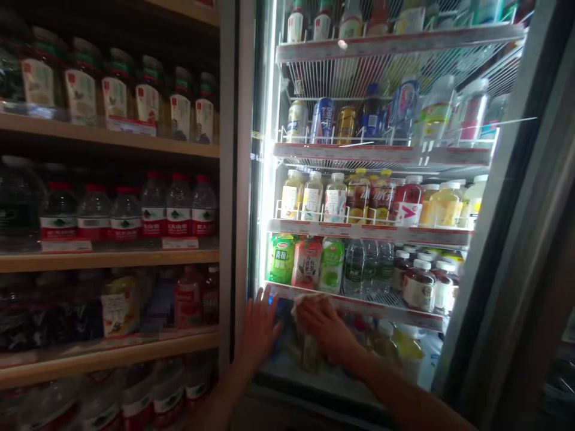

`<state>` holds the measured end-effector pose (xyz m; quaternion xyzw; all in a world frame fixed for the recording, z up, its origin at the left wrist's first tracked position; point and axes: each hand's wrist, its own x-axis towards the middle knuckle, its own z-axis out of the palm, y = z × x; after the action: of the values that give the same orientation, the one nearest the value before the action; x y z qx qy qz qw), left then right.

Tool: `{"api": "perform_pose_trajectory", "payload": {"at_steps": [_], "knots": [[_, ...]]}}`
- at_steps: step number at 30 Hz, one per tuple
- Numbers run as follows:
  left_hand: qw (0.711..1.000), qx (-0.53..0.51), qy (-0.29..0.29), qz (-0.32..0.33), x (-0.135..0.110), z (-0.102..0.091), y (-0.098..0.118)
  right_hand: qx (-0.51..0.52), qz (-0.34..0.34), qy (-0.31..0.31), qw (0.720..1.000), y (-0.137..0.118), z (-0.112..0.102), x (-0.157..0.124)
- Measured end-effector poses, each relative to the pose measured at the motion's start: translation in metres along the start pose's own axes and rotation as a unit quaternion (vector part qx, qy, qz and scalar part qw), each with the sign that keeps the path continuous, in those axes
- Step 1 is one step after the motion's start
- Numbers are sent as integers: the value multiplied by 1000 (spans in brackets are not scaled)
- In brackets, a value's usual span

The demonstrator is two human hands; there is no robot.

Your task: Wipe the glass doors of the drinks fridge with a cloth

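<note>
My right hand point(324, 328) presses a pale, crumpled cloth point(309, 297) flat to the glass door point(309, 374) of a lit drinks fridge, just below the lowest white shelf edge. Fingers apart, my left hand point(259, 328) rests at the left edge of the same door, by its metal frame point(245, 179). Nothing is in that hand. Behind the glass, a green drink bottle point(281, 260) and a red one point(307, 263) stand a little above both hands. Blur softens the fingers and the cloth.
Left of the fridge, wooden shelves point(112, 261) carry rows of bottles, among them red-capped water bottles point(179, 206). Wire fridge shelves point(386, 51) hold cans and more bottles. A dark metal door frame point(507, 239) stands on the right.
</note>
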<state>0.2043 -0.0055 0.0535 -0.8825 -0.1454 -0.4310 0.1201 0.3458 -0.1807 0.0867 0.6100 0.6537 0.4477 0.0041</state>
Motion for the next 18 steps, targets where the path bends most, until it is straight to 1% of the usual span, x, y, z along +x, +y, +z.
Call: {"api": "perform_pose_trajectory", "payload": {"at_steps": [1,2,3,7,8,9,12,14,15,18], "knots": [[1000,1,-3,-2,-2,0,-4,10,-34,-8,999,-7,5,0],[1000,4,-6,-4,-3,-1,-9,18,-53,-11,998,-12,10,2],[1000,9,-8,-9,-4,-2,-15,25,-54,-9,998,-15,14,8],[999,30,-13,-29,-2,-8,-38,40,25,14,999,-22,24,43],[999,35,-13,-31,-3,-10,-42,46,26,13,999,-27,28,47],[999,39,-14,-32,-5,-11,-45,54,11,8,998,-33,32,48],[999,39,-20,-16,-14,-14,-49,76,-70,-19,994,-54,48,38],[999,37,-21,-12,-22,-14,-51,81,-93,-28,992,-60,53,41],[999,37,-20,-14,-25,-13,-52,81,-84,-26,993,-60,53,47],[999,38,-18,-27,-31,-8,-54,78,-22,-17,997,-63,55,68]]}}
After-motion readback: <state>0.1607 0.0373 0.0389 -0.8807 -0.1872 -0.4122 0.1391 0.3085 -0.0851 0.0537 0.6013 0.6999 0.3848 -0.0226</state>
